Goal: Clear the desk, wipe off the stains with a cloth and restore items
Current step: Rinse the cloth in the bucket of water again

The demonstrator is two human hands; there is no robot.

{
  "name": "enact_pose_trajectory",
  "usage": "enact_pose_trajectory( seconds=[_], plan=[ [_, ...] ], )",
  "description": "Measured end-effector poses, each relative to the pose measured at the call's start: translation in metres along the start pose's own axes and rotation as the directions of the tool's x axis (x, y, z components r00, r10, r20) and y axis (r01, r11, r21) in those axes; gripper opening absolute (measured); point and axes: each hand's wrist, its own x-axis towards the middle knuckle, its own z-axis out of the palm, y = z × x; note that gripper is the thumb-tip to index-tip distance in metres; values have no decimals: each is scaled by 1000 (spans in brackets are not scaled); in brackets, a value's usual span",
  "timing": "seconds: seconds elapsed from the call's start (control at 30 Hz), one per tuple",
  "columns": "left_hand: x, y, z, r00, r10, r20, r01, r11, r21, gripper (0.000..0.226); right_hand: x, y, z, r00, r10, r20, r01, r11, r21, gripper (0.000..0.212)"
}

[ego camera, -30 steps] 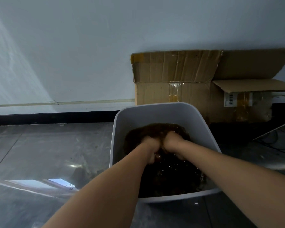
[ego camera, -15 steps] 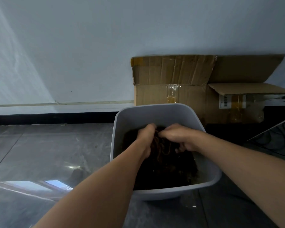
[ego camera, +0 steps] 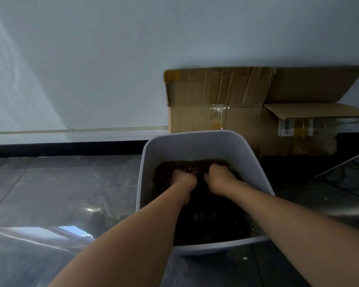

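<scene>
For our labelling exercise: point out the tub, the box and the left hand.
tub (ego camera: pixel 195 146): head view, far inner wall.
box (ego camera: pixel 191 119): head view, front face.
left hand (ego camera: pixel 183 178): head view, back of the hand.

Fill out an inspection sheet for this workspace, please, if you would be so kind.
Surface: glossy grey floor, marked and reflective.
Job's things: white tub of dark water; dark cloth under the surface, hard to make out.
Clutter: open cardboard box against the wall behind the tub.
Hands: left hand and right hand both in the water, fingers curled into the cloth.
Cables: black cables on the floor at far right.
Surroundings: pale wall, black skirting.
</scene>
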Motion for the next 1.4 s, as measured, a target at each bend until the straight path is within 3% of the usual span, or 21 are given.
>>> enact_pose_trajectory(
  seconds=[0.07,0.13,0.23,0.37,0.47,0.53,0.63,0.73,0.8,0.9,1.0,1.07,1.13,1.27,1.33,1.4],
  plan=[
    [8,-6,1,998,51,-28,-47,991,125,25,1,-1,5,994,15,105,-4,994,-113,17],
    [7,-8,3,999,36,34,-42,980,193,20,5,-1,8,985,34,169,-13,992,-127,24],
    [5,-8,6,977,-69,200,47,993,112,30,7,-4,11,983,54,176,-48,998,-38,26],
    [2,-1,7,958,-123,260,159,980,-120,41,0,-17,6,993,106,43,-113,960,257,29],
    [0,4,-2,974,-114,197,177,925,-335,21,-12,-34,3,989,146,21,-142,910,388,30],
    [1,7,-7,971,-62,233,154,903,-401,12,-18,-39,1,993,106,-53,-80,931,357,27],
    [-12,15,-6,925,-11,381,188,882,-432,17,-16,-31,-7,972,2,-237,53,973,223,31],
    [-13,18,-3,942,-9,336,157,896,-415,21,-15,-16,-13,976,-50,-211,89,980,176,27],
    [-6,11,0,984,8,180,59,930,-362,22,-12,-8,-9,989,-100,-105,102,995,19,21],
    [10,-2,5,996,75,-41,-79,989,-123,26,-4,-2,-1,995,-80,66,93,971,-221,29],
    [13,-9,5,992,98,-80,-81,977,198,33,5,-2,5,992,-50,112,87,928,-361,37],
    [14,-11,3,997,76,-9,-69,940,333,30,7,-2,8,990,-2,144,48,947,-317,37],
    [14,-10,4,992,60,115,-91,953,289,26,10,-2,11,985,33,171,4,976,-217,34],
    [-7,-3,8,963,-28,270,40,998,-38,30,9,-11,7,993,91,79,-99,990,104,25],
    [-9,2,5,971,-35,235,88,971,-221,24,2,-21,5,988,151,37,-156,945,287,21],
    [-4,6,0,982,-72,177,129,933,-335,23,-7,-31,3,990,140,-3,-129,925,358,25]
  ],
)
